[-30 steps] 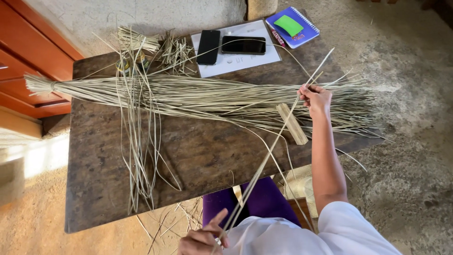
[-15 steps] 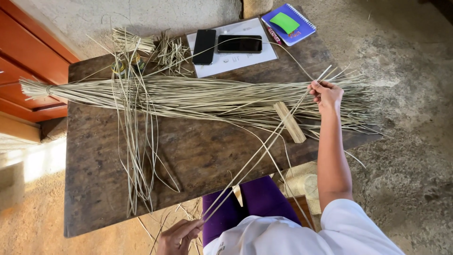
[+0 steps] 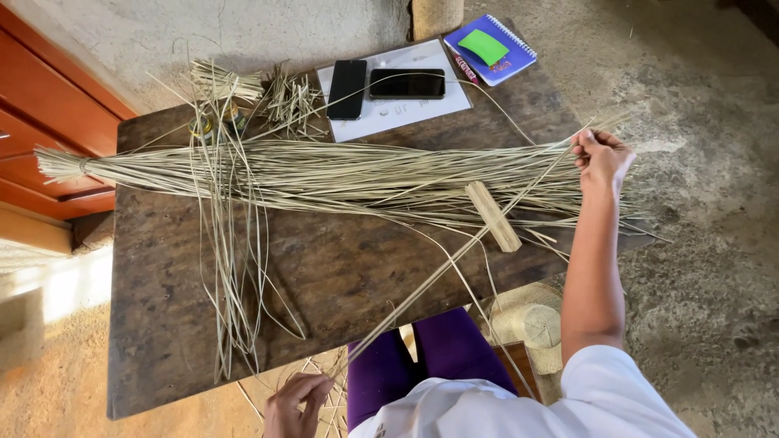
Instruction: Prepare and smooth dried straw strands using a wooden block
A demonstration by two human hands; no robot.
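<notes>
Stretching one long pale straw strand (image 3: pixel 454 259) diagonally over the dark wooden table (image 3: pixel 341 276), my right hand (image 3: pixel 602 158) pinches its far end above the bundle of dried straw (image 3: pixel 324 174), while my left hand (image 3: pixel 296 404) grips its near end.

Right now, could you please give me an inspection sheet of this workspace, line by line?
Surface: dark worn wooden table, scuffed, strewn with fibres.
Job's things: long pale palm strip stretched diagonally between both hands; large bundle of pale dried palm strips lying across the table; smaller crossing bunch of strips.
Clutter: short wooden stick; two black phones on a white paper sheet; blue spiral notebook with a green pad.
Hands: right hand pinches the strip's far end; left hand holds its near end.
Cables: nothing seen.
Surroundings: concrete floor; orange wooden door.
</notes>
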